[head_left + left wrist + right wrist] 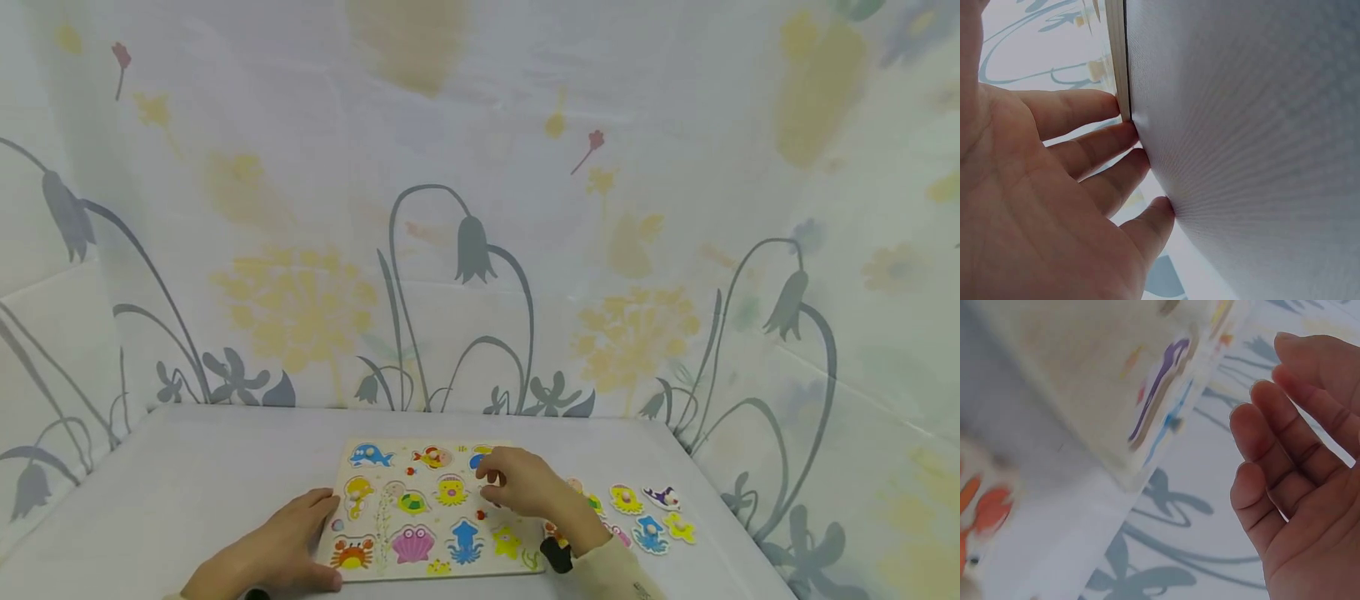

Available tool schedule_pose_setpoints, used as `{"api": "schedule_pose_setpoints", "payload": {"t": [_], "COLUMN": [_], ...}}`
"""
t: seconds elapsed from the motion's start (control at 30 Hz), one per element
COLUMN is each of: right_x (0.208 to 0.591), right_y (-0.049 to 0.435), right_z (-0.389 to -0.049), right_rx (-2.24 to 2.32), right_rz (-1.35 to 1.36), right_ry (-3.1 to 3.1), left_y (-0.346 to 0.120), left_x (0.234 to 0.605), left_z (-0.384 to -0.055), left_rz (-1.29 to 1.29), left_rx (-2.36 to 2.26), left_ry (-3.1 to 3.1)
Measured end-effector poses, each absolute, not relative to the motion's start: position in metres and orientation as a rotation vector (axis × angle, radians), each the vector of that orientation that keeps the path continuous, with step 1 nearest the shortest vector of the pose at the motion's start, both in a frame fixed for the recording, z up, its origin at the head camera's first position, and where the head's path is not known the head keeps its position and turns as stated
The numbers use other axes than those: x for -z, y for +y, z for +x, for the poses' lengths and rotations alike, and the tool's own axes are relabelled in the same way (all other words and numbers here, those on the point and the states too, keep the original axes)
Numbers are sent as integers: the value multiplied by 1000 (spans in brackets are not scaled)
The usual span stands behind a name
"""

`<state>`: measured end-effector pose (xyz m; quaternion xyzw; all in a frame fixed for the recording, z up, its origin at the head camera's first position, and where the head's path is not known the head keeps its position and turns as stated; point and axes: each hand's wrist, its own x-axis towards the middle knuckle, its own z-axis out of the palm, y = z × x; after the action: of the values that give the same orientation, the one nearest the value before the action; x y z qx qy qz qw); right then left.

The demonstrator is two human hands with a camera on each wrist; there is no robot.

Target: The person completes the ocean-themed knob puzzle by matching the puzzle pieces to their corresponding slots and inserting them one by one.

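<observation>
A pale wooden peg-puzzle board point(442, 521) with sea-animal pictures lies on the table. My left hand point(288, 546) rests at its left side, the thumb by the front corner. In the left wrist view, extended fingertips point(1125, 131) touch the board's edge and the table. Over the board's far right part hovers my right hand point(525, 483), fingers loosely bent and nothing visible in them. Its fingertips overlap a blue piece point(478, 460) in the head view. A knobbed blue whale point(371, 455) and a red-yellow fish point(432, 456) sit along the far row.
Right of the board lie several loose pieces, among them a yellow octopus point(626, 499), a purple whale point(663, 497), a blue squid point(650, 533) and a yellow starfish point(679, 527). An orange crab piece point(991, 509) is near the board's right side. A flower-patterned curtain point(480, 333) hangs behind the table.
</observation>
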<state>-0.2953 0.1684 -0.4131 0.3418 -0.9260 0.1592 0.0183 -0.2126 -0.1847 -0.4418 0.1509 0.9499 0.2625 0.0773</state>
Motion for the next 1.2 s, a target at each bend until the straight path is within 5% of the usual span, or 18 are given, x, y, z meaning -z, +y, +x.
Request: {"api": "schedule_pose_setpoints", "payload": {"t": [1.2], "right_x": [420], "right_y": [285], "right_z": [-293], "right_rx": [-485], "right_rz": [545], "right_ry": [-2952], "left_y": [-186], "left_x": [443], "left_z": [-214], "left_rz": [414], "left_rx": [-792], "left_ry": [2823]}}
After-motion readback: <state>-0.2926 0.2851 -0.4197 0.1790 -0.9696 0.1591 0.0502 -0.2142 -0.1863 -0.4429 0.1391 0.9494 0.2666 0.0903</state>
